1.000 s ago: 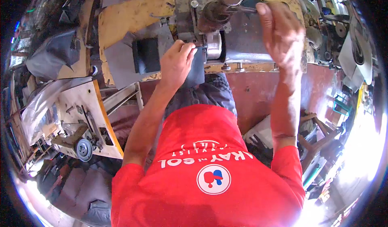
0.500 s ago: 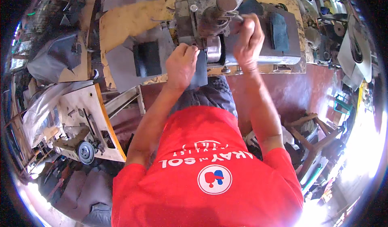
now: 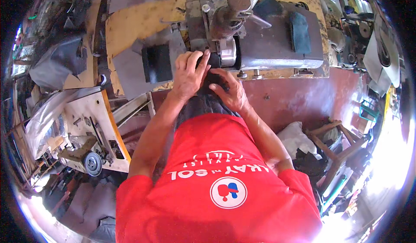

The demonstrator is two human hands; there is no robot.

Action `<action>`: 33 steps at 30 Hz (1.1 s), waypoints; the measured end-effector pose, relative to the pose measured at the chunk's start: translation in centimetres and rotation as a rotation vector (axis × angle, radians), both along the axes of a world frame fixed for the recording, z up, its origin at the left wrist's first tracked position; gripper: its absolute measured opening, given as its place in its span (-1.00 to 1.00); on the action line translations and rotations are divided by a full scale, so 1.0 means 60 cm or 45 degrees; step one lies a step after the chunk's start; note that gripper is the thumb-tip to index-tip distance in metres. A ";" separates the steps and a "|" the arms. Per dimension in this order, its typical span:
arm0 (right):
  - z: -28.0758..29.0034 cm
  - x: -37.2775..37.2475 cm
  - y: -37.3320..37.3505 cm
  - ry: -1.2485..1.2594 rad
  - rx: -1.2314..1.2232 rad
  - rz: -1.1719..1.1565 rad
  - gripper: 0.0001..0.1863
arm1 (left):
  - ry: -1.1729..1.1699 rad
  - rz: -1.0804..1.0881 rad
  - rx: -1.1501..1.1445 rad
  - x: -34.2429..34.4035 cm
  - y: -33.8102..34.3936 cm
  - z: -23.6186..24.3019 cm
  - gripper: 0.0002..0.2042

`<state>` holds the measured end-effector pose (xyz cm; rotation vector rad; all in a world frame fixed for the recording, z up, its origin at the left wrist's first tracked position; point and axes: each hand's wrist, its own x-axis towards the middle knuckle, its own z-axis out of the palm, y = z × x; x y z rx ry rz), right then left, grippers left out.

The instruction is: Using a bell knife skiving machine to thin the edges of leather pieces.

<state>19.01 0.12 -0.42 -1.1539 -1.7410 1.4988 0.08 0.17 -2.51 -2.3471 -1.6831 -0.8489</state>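
Observation:
At a grey metal machine (image 3: 231, 10) with a shiny steel drum (image 3: 226, 51), my left hand (image 3: 189, 76) pinches a dark flexible piece (image 3: 213, 59) at the drum's left. Just below, my right hand (image 3: 230, 92) curls its fingers on the same dark piece, partly hiding it. A slim metal handle (image 3: 261, 21) sticks out right of the machine's head. A dark square piece (image 3: 157, 63) lies left on a grey sheet (image 3: 128, 69), and a blue-grey piece (image 3: 299, 33) lies right on the metal plate (image 3: 273, 35).
The worn yellow bench top (image 3: 130, 24) carries the machine. A white board with a pulley wheel (image 3: 93, 163) stands lower left. A wooden stool frame (image 3: 329, 152) and white sack (image 3: 294, 137) are lower right. Scrap sheets (image 3: 56, 65) crowd the left.
My right hand has come down from the metal handle to beside my left hand at the dark piece, uncovering the handle. My left fingers have shifted slightly on the piece.

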 end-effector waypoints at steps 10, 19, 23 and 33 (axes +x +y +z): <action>-0.021 0.039 0.006 -0.073 -0.007 -0.298 -0.76 | -0.048 0.046 -0.024 0.029 0.000 -0.005 -0.53; 0.041 0.132 0.023 -0.198 0.297 -0.295 -0.77 | -0.381 -0.038 0.041 0.034 -0.014 0.051 -0.47; 0.090 0.106 0.019 -0.203 0.552 0.326 -0.77 | -0.366 -0.401 -0.123 0.045 -0.027 0.160 -0.35; 0.089 0.012 0.069 -0.306 0.317 -0.233 -0.80 | -0.206 -0.126 -0.385 -0.018 -0.018 0.081 -0.79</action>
